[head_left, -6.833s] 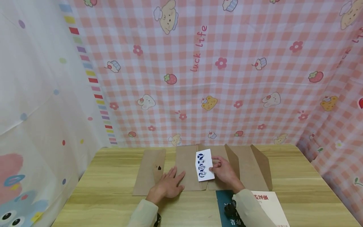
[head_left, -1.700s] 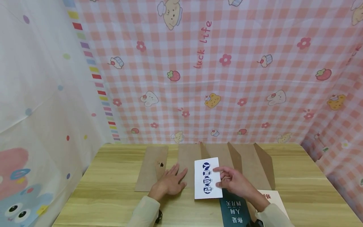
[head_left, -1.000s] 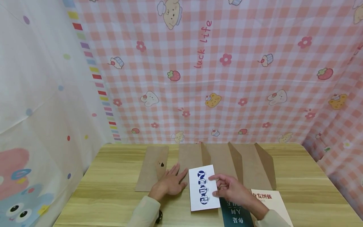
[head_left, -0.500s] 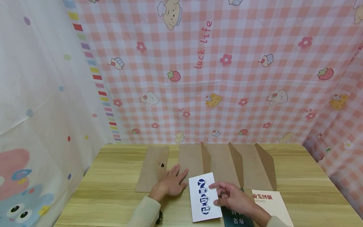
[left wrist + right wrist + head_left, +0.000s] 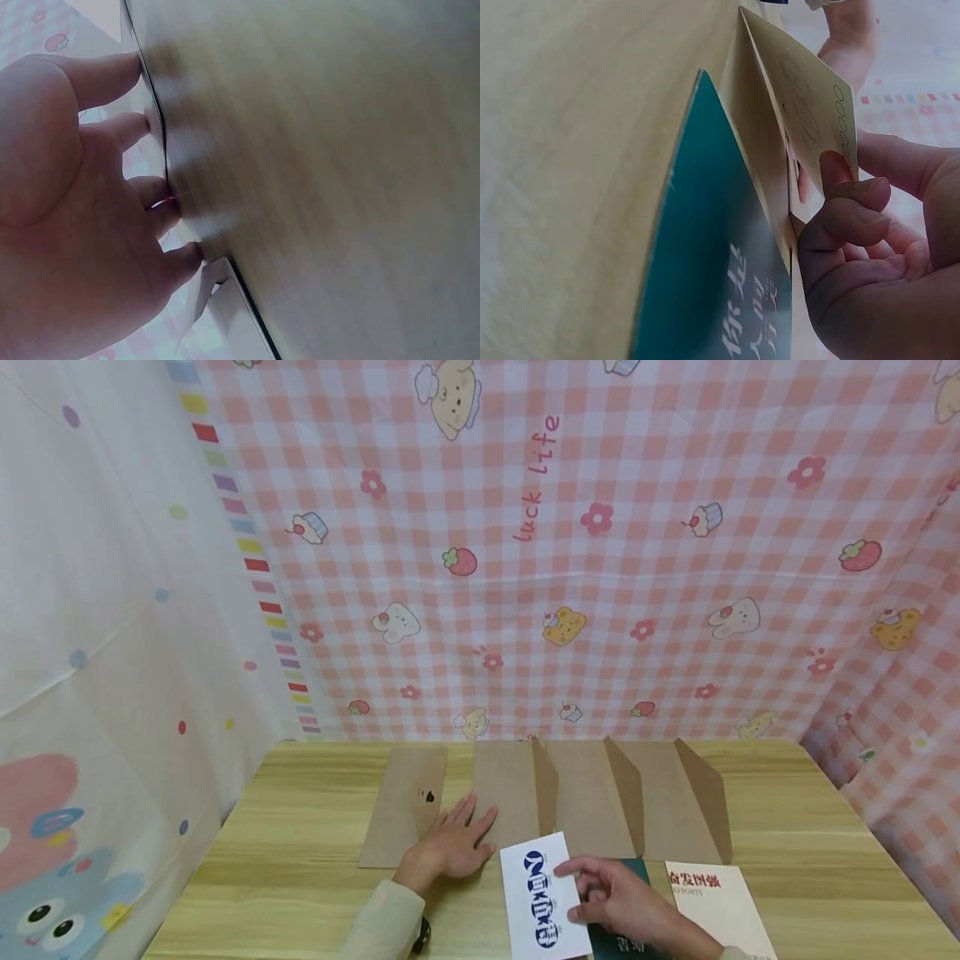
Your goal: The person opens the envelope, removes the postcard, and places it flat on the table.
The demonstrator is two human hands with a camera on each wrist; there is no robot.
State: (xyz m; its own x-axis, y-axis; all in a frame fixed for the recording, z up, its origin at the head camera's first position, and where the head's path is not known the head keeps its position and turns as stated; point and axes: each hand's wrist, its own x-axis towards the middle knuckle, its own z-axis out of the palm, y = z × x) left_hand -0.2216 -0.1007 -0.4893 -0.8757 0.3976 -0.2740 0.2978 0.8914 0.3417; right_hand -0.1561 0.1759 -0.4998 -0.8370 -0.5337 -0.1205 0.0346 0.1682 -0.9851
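In the head view, my right hand pinches a white card with blue lettering by its right edge, thumb and forefinger on it. The right wrist view shows the card's pale back, with a column of small circles, tilted up off the table. A dark teal card with white characters lies below that hand. My left hand lies flat with spread fingers, between a brown envelope and the row of envelopes to its right. Its fingertips press down in the left wrist view.
Three brown envelopes with raised flaps stand side by side at the back: one left, one middle, one right. A cream card with red characters lies at front right. A checked curtain hangs behind the wooden table.
My right hand has drawn the white card from over the envelopes toward the front edge, where it uncovers the envelope flap behind. My left hand has stayed in its place.
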